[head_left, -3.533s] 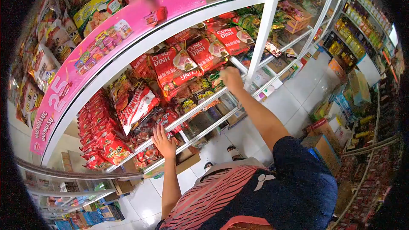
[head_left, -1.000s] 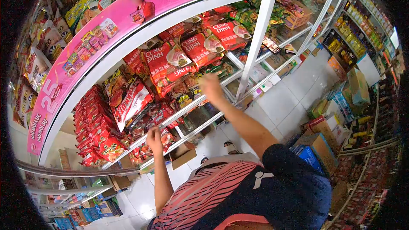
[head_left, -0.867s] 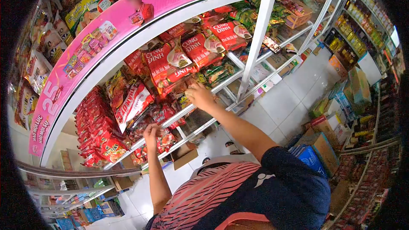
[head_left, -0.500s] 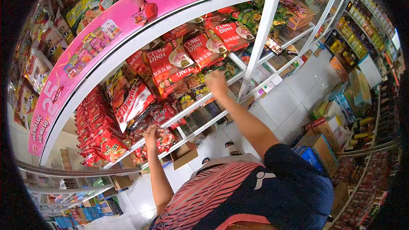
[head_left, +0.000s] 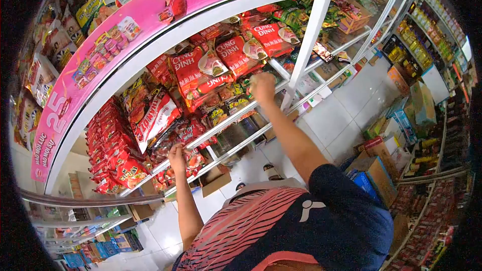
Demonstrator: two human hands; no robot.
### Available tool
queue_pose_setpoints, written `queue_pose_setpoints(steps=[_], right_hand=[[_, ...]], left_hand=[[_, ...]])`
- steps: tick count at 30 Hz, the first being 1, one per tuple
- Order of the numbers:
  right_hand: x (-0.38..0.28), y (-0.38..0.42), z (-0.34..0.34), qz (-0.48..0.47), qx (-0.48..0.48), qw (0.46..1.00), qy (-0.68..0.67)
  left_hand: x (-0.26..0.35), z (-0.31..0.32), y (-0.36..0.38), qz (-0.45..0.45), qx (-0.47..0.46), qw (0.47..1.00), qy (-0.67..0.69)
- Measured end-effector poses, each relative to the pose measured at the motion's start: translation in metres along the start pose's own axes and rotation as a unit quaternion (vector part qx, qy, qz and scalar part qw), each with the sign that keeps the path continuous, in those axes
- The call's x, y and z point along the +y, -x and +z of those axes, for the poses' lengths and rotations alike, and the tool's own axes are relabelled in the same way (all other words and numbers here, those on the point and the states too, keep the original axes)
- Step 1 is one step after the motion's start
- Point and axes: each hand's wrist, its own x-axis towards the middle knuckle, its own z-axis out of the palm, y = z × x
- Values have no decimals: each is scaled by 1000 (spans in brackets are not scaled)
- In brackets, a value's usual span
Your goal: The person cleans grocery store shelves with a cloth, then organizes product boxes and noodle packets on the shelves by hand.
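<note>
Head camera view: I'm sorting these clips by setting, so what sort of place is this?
Most likely a small grocery shop. White shelves are packed with red noodle packets, a pink promotional banner runs along the shelf above, and bottles line a far rack, with cardboard boxes on the tiled floor.

Right hand (head_left: 262, 86) raised at white shelf rail (head_left: 236, 115), touching dark noodle packets (head_left: 236, 104) | left hand (head_left: 176, 154) lower, gripping red packet (head_left: 193, 159) | red Cung Đình packs (head_left: 231, 55) above | pink banner (head_left: 125, 30) overhead.

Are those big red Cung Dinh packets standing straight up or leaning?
Leaning. The Cung Dinh packets tilt and overlap on the shelf, just above the right hand.
</note>
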Motion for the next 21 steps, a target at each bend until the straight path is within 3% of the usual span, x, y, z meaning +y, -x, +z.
queue_pose_setpoints(steps=[1,2,3,4,5,6,8,10,11,12,13,14,15,17,18,19,21], right_hand=[[-34,6,-14,-39,0,999,-12],[-41,17,14,-57,-111,992,-29],[-59,32,27,-96,-157,982,-53],[-83,50,12,-106,-127,978,-124],[-94,53,-8,-122,-146,966,-178],[-88,50,-8,-120,-146,966,-179],[-55,34,-12,-201,-165,925,-275],[-7,10,-9,-232,-72,941,-236],[23,-13,-9,-137,-298,942,-65],[32,-14,-34,-105,-145,973,-144],[39,-13,-26,-60,-32,989,-133],[35,-10,-20,-62,-32,989,-132],[24,-3,-9,79,-69,953,-286],[-6,6,16,-73,-86,993,-21],[-43,11,4,-120,-40,988,-94],[-63,30,34,-175,-87,976,-101],[-117,52,-8,-147,-77,964,-206]], left_hand=[[-8,3,-5,110,40,976,-185],[-11,8,-10,215,78,904,-360],[19,31,8,248,95,870,-416],[28,45,11,248,95,871,-413],[35,54,11,312,109,825,-458],[39,58,9,372,120,772,-501],[33,59,1,359,107,759,-532],[22,61,-4,417,136,672,-597],[20,60,-6,399,136,683,-597],[14,59,-9,399,139,684,-595],[6,56,-13,397,143,680,-600],[4,56,-14,395,146,677,-604],[2,55,-16,401,152,678,-597],[8,56,-12,388,142,688,-596],[11,57,-10,375,134,696,-597],[13,58,-9,361,128,693,-610],[10,57,-10,337,115,699,-620]])
